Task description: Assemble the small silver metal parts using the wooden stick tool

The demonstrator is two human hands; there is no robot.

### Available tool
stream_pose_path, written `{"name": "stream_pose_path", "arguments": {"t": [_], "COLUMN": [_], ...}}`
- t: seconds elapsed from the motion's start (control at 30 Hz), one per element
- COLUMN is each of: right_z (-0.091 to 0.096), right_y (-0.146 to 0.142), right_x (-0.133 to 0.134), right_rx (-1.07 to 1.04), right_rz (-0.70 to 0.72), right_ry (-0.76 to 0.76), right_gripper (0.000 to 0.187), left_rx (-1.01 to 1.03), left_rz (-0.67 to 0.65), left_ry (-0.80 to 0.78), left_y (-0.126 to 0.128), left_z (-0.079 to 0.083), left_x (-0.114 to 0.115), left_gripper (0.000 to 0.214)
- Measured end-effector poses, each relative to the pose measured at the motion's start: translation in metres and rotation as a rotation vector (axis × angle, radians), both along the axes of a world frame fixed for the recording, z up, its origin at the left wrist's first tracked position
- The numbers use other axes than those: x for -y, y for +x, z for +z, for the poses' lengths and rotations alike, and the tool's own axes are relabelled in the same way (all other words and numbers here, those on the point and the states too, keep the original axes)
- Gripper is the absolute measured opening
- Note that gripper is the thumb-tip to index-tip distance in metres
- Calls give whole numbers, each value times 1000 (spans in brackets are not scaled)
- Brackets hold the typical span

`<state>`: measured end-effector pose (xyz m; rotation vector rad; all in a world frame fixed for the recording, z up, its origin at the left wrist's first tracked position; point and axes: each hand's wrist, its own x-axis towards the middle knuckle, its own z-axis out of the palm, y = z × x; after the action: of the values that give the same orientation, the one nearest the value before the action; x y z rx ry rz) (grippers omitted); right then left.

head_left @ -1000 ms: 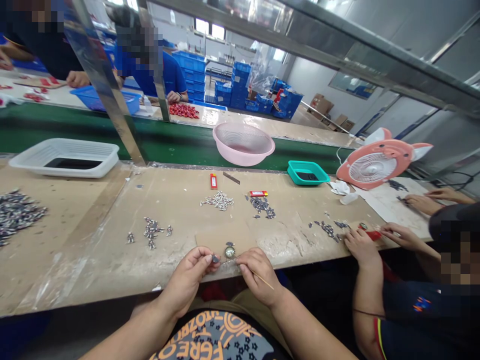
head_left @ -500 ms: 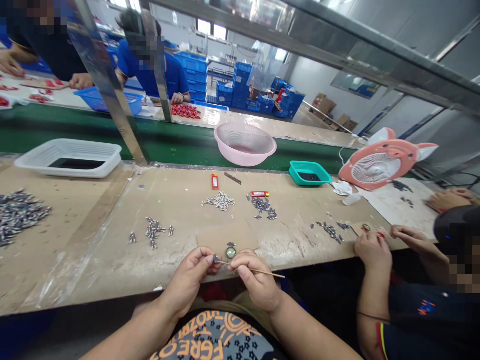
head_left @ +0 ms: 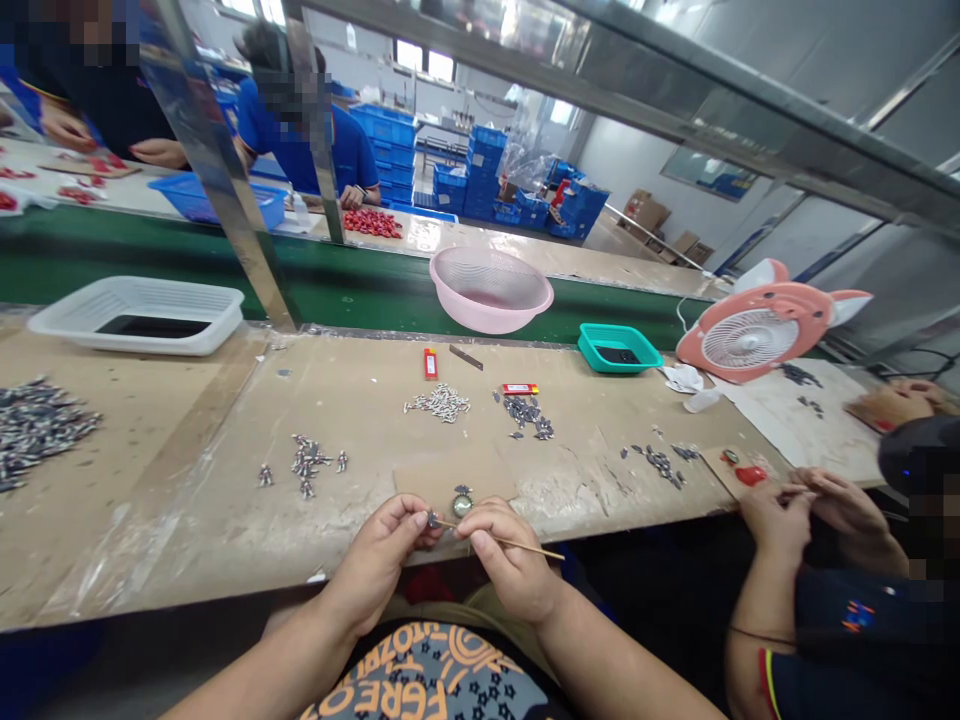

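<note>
Between the thumb and fingers of my left hand (head_left: 390, 545) is pinched a small dark grey piece (head_left: 433, 519). My right hand (head_left: 510, 560) is closed around a thin wooden stick (head_left: 536, 549), whose tip meets or nearly meets that piece. Just beyond my fingers, a small round greenish container (head_left: 462, 505) sits on a cardboard sheet (head_left: 420, 480), with one dark piece (head_left: 463, 490) beside it. Farther off lie a pile of whitish small parts (head_left: 442, 402) and a pile of dark grey pieces (head_left: 527, 414). Small assembled-looking figures (head_left: 307, 458) are grouped to the left.
Two red boxes (head_left: 430, 364) (head_left: 520, 389) and a metal blade strip (head_left: 466, 357) lie ahead. A pink basket (head_left: 491, 302), a white tray (head_left: 135, 345) and a green tray (head_left: 619, 348) stand farther back. A co-worker's hands (head_left: 780, 515) are at the right, below a pink fan (head_left: 750, 340).
The stick in my right hand has shifted slightly left towards the dark piece. My left hand stays put. The co-worker at the right has moved their hands rightward, showing a red thing on the table.
</note>
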<state>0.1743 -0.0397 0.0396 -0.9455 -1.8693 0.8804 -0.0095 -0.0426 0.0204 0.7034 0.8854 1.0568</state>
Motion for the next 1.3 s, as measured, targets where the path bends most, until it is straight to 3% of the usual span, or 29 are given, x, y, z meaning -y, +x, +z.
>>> {"name": "stream_pose_path", "arguments": {"t": [0.53,0.73,0.97,1.13,1.3], "right_z": [5,-10,-23,-22,-10], "right_y": [7,25,27,25,17], "right_x": [2,-8,-10,-9,-5], "right_rx": [50,166,283,212,-16], "right_rz": [68,-50,-6,-29,-44], "right_ry": [71,104,124,62,-60], "right_gripper": [18,16,15,15,19], "left_rx": [-25,6,33,34,20], "left_rz": [0,7,-3,-4,-3], "left_ry": [-29,-48,-50,-53,-63], "left_y": [0,0,-1,0,0], "left_z": [-1,1,0,1,2], "left_x": [0,-2,-3,-3,-3], "left_gripper": [10,11,11,11,11]}}
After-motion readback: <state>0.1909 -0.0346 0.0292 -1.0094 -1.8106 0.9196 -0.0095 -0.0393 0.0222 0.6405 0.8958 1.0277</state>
